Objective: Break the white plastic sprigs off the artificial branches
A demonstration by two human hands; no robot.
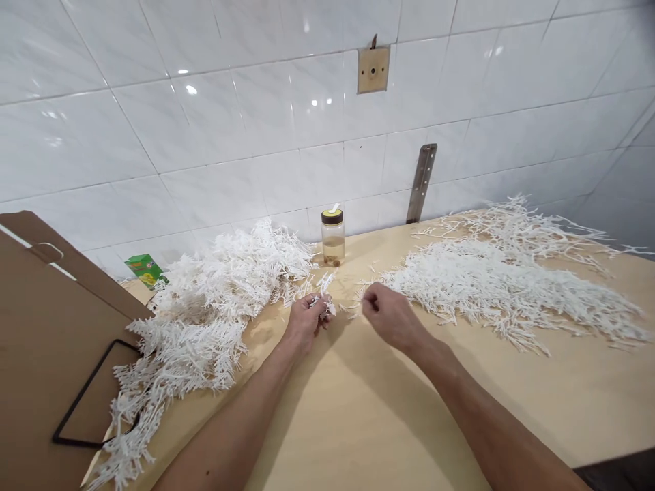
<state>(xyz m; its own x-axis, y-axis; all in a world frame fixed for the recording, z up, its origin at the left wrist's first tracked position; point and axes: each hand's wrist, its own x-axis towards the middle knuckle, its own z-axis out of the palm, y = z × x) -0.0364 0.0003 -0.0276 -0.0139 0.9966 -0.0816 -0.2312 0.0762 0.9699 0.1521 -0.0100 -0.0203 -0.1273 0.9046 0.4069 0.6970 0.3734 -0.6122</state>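
Note:
My left hand (303, 323) is closed around a small white branched sprig (326, 281), whose thin twigs stick out past the thumb and fingers. Just to its right, my right hand (393, 316) is curled into a pinch above the table. Whatever its fingertips hold, if anything, is too small to make out. A large heap of white feathery sprigs (220, 290) lies to the left of my hands. On the right spreads a flatter pile of white thin-stemmed twigs (491, 290), close behind my right hand. A few loose bits are scattered between the two piles.
Behind my hands stands a clear jar (333, 247) with a dark lid and some liquid. A green packet (146, 270) is at the back left. At the left edge rises a cardboard box (56, 341) with a black wire frame (82, 402). A metal strip (422, 183) leans against the tiled wall.

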